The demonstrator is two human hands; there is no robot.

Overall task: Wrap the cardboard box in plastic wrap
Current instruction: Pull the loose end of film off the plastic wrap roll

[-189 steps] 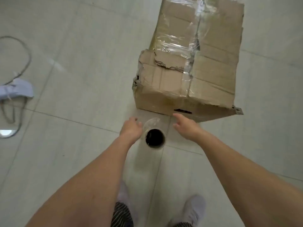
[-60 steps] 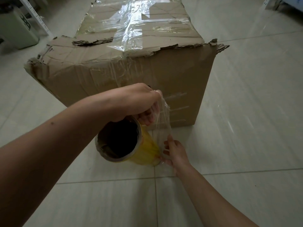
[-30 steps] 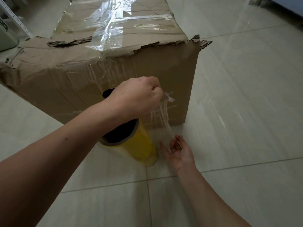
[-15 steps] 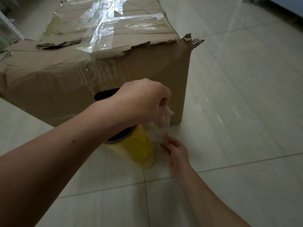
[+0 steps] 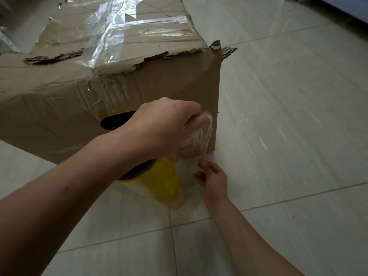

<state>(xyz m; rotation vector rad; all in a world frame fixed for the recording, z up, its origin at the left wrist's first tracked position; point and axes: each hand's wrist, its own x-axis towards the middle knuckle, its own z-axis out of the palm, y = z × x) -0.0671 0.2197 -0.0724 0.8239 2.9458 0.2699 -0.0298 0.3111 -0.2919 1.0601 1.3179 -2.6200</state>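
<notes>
A large worn cardboard box (image 5: 111,90) stands on the tiled floor, its top torn and crossed with clear tape and film. A yellowish roll of plastic wrap (image 5: 161,182) stands upright on the floor in front of the box's near right corner. My left hand (image 5: 165,124) hovers above the roll and pinches the bunched top of a loose sheet of film (image 5: 199,140) pulled from it. My right hand (image 5: 213,178), low beside the roll, grips the lower part of the same film with curled fingers.
Pale floor tiles (image 5: 288,136) spread to the right and toward me. An oval handle hole (image 5: 115,120) is cut in the box's near side. A dark edge of furniture (image 5: 338,8) shows at the far right corner.
I came down close to the box. My left hand took the film's top end off the roll; over the last second my right hand closed on its lower part.
</notes>
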